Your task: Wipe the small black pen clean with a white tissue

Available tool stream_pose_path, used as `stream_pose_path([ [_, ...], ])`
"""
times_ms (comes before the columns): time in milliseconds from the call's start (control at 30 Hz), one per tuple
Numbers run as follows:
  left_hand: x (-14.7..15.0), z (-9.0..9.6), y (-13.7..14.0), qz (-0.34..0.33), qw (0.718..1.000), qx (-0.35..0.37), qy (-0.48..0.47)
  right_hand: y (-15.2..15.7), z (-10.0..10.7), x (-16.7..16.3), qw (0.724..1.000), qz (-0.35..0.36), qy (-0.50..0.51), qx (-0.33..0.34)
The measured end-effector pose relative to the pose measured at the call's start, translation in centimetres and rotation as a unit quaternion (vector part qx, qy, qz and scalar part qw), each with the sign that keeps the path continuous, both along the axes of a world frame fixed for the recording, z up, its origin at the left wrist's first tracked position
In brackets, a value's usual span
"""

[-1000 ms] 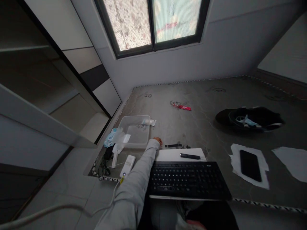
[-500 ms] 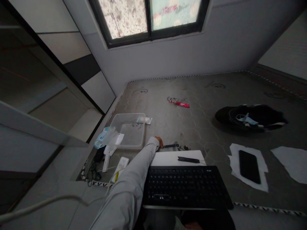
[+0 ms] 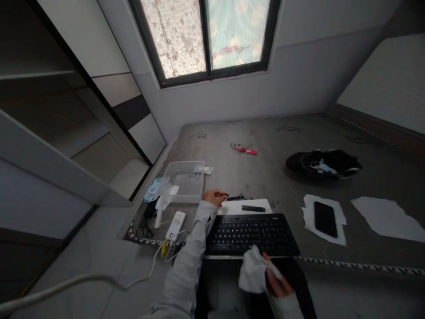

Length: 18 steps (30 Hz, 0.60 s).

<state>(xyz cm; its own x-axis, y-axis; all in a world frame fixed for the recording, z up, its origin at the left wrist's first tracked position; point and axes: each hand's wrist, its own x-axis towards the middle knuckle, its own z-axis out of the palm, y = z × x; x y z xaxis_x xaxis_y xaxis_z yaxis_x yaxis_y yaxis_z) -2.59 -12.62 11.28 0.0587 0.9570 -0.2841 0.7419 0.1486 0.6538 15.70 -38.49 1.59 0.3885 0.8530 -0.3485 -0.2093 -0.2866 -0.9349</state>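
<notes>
Grey mattress-like surface (image 3: pixel 265 173) under a window, pretty cluttered. Left hand (image 3: pixel 214 196) is pinched on a small black piece (image 3: pixel 226 195) just past the far left corner of the one black keyboard (image 3: pixel 252 234). Right hand (image 3: pixel 277 281) clutches one white tissue (image 3: pixel 254 270) near the keyboard's front edge. That tiny piece could easily slip and vanish among the clutter. One phone (image 3: pixel 324 218), two paper sheets.

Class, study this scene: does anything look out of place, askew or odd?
Yes. The black keyboard juts past the mattress edge instead of lying fully on it. A phone sits on torn white paper, and a red wrapper lies loose farther back.
</notes>
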Motion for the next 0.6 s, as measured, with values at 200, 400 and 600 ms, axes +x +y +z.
stream_pose_path([
  [200,0.1,4.8,-17.2,-0.021,0.967,-0.001,-0.254,-0.5,4.0,-0.8,0.995,0.025,0.075,0.055],
  [400,0.4,6.5,-25.3,-0.022,0.976,0.071,-0.204,-3.3,7.3,-2.5,0.964,0.107,0.222,0.101],
  [600,0.4,6.7,-28.3,-0.022,0.974,0.084,-0.209,-5.1,8.4,-3.4,0.966,0.113,0.213,0.097],
])
